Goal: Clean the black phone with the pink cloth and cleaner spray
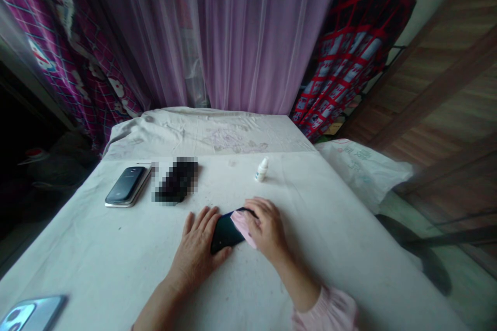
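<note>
A dark smartphone (228, 231) lies on the white-covered table, its glossy face up. My left hand (197, 245) grips its left end, with the fingers along the far edge and the thumb at the near edge. My right hand (269, 225) is closed on a pink cloth (243, 223) and presses it onto the phone's right part, which the hand and cloth hide. Beyond my right hand stands a small white bottle (262, 169) with a pointed cap.
Two stacked phones (126, 185) lie at the left, beside a dark pixelated object (177, 180). A silvery-blue phone (37, 313) is at the near left corner. Purple curtains (248, 36) hang behind the table (330, 248). A plastic bag (357, 165) sits off its right edge.
</note>
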Tool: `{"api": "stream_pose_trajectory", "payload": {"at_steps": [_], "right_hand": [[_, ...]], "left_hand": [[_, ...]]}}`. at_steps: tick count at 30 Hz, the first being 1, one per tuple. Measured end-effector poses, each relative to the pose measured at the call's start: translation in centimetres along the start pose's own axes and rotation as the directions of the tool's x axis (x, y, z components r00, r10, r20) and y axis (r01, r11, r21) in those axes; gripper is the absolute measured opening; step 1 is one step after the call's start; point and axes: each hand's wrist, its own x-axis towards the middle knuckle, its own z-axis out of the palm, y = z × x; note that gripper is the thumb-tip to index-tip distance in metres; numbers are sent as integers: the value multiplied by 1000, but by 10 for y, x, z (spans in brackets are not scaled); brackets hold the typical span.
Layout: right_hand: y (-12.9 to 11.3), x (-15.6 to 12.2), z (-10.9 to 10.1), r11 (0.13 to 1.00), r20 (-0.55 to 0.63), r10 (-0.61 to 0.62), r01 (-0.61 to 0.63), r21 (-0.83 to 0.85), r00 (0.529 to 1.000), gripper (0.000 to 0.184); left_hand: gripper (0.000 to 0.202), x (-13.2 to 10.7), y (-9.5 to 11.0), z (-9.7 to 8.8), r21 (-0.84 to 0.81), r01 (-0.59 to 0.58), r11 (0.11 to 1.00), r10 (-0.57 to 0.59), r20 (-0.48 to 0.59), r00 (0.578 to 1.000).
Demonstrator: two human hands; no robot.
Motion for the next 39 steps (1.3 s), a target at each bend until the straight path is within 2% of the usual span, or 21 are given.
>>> {"api": "stream_pose_trajectory", "payload": {"at_steps": [2, 4, 6, 7, 11, 15, 19, 21, 25, 30, 39], "right_hand": [[19, 18, -2, 974, -137, 227, -222, 48, 964, 24], [37, 40, -2, 907, -201, 420, -404, 116, 885, 36], [51, 63, 2, 859, -191, 509, -480, 178, 840, 56], [56, 73, 5, 845, -184, 529, -494, 205, 828, 59], [66, 94, 12, 728, -22, 595, -527, 437, 804, 42], [61, 85, 5, 614, 136, 549, -508, 605, 825, 45], [43, 69, -10, 377, 306, 396, -457, 805, 866, 48], [32, 65, -16, 302, 350, 330, -449, 841, 877, 48], [17, 64, -26, 263, 374, 248, -434, 862, 893, 50], [9, 64, -33, 245, 394, 185, -430, 869, 900, 49], [2, 64, -27, 52, 409, 212, -428, 902, 888, 40]], "left_hand": [[65, 0, 0, 0, -4, 1, 1000, -1, 0, 1000], [65, -1, -1, 1, -5, 1, 1000, -1, -3, 1000], [65, -1, -1, 2, -2, 1, 1000, -1, -2, 1000], [65, -1, -1, 2, 1, 1, 1000, -1, -1, 1000], [66, -2, -1, 4, 11, -3, 1000, 3, -7, 1000], [66, -4, -1, 5, 5, -7, 1000, 7, -19, 1000], [67, -4, 0, 4, -11, -3, 1000, 3, -25, 1000], [68, -4, 0, 4, -19, 6, 1000, -6, -18, 1000], [69, -3, 1, 2, -26, 5, 1000, -5, -8, 1000], [67, -3, 1, 2, -31, 1, 1000, -2, -30, 1000], [68, -3, 2, 2, -28, 12, 1000, -12, -14, 1000]]}}
